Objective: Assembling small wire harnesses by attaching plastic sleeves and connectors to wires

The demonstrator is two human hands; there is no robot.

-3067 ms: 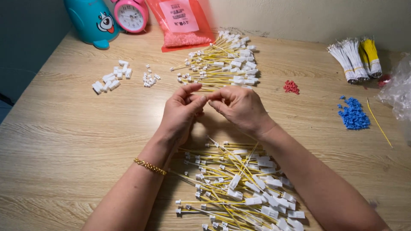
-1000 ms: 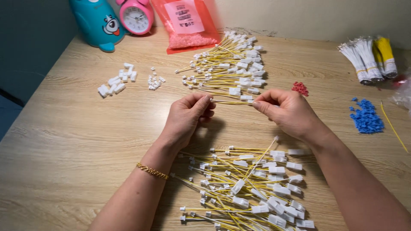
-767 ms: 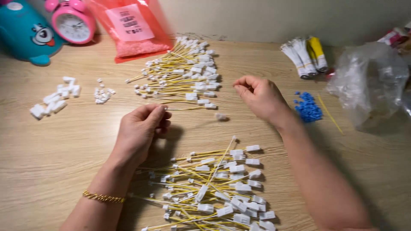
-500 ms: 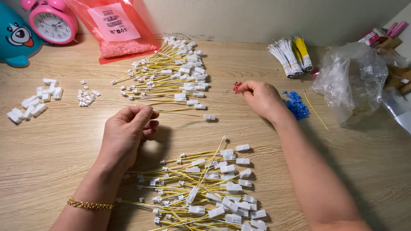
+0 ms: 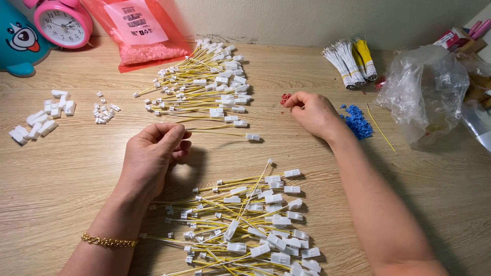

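From the head view we see our left hand point(image 5: 153, 153) pinched shut on one end of a yellow wire lead point(image 5: 220, 134), which runs out to our right along the wooden table point(image 5: 76, 168) and ends in a white connector point(image 5: 252, 136) — so its long axis lies almost straight across us, left to right, with the connector end free and untouched. Our right hand point(image 5: 312, 110) is well apart from that lead, up and to the right, its fingertips point(image 5: 290, 102) curled together over a small heap of red pieces point(image 5: 285, 98); whether they have actually closed on a piece we cannot tell. The free connector lies between the two hands, a little nearer the right one. Just beside the right wrist sits a heap of blue pieces point(image 5: 356, 122). Above the lead lies the far pile of leads point(image 5: 204, 84), its lowest wires close to the held one, and below it the near pile of leads point(image 5: 250, 225) — nothing lies across the gap between hand and connector. Loose white housings point(image 5: 43, 115) rest far to the left, and a crumpled clear bag point(image 5: 424, 92) to the right.
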